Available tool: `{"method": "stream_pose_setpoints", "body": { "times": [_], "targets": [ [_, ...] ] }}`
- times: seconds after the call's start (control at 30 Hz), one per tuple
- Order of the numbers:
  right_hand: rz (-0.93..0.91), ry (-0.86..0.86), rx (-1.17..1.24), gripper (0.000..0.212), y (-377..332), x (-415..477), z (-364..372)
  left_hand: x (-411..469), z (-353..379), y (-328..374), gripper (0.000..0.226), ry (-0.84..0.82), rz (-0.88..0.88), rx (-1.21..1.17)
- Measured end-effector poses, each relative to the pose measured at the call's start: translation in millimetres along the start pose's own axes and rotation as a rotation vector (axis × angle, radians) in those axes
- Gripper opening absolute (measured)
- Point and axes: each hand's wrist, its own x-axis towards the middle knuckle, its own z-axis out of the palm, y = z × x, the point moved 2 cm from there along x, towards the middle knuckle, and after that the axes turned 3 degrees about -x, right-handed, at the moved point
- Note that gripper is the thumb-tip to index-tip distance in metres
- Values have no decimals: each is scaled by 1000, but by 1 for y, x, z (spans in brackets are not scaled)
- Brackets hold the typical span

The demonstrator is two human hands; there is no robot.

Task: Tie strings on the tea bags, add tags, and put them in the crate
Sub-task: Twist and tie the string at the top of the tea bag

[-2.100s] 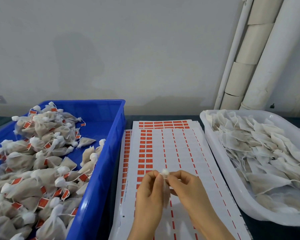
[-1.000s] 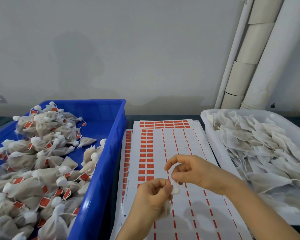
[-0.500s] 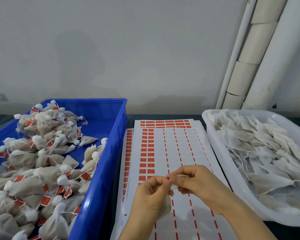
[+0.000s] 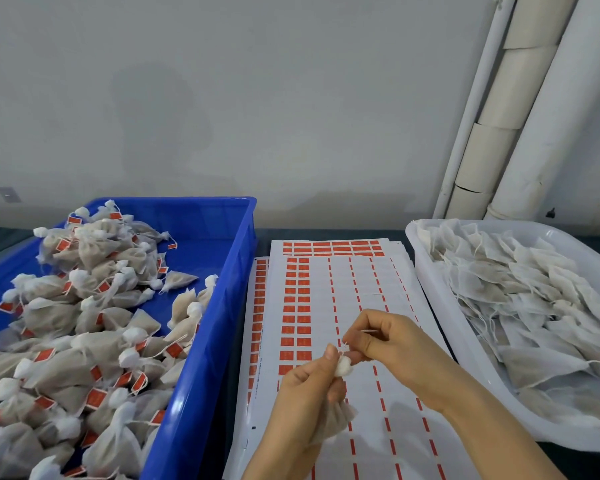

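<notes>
We find the tea bag (image 4: pixel 336 419) held above the tag sheet (image 4: pixel 361 282). The left hand (image 4: pixel 302 393) closes its grip on the gathered neck; the right hand (image 4: pixel 392 348) pinches the string (image 4: pixel 368 330). Risk: a slackened grip lets the neck spread and the knot slip.

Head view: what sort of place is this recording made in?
Probably a small hand-packing bench for tea bags: a blue crate heaped with tied, tagged tea bags, a white tub of untied bags, and sheets of red tag stickers between them.
</notes>
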Motion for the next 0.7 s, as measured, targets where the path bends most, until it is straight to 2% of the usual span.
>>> {"method": "stream_pose_setpoints", "body": {
  "times": [0.17, 0.37, 0.43, 0.53, 0.6, 0.63, 0.7],
  "targets": [
    [-39, 58, -9, 17, -2, -1, 7, -3, 3, -1, 37, -96, 3, -103],
    [2, 276, 127, 18, 4, -2, 13, -4, 3, -7, 53, -159, 45, 176],
    [4, 260, 166, 18, 6, -5, 16, -1, 3, -7, 55, -154, 13, 188],
    [-13, 143, 169, 18, 4, -8, 14, 7, 3, -9, 39, -80, -44, 222],
    [-14, 129, 133, 18, 3, -9, 10, 7, 1, -11, 20, -15, 31, 298],
    [-16, 137, 106, 18, 3, -9, 10, 3, 0, -12, 19, -17, 75, 317],
    [-15, 148, 90, 16, 3, -9, 11, -2, -5, -16, 40, 14, 222, 390]
  ]
}}
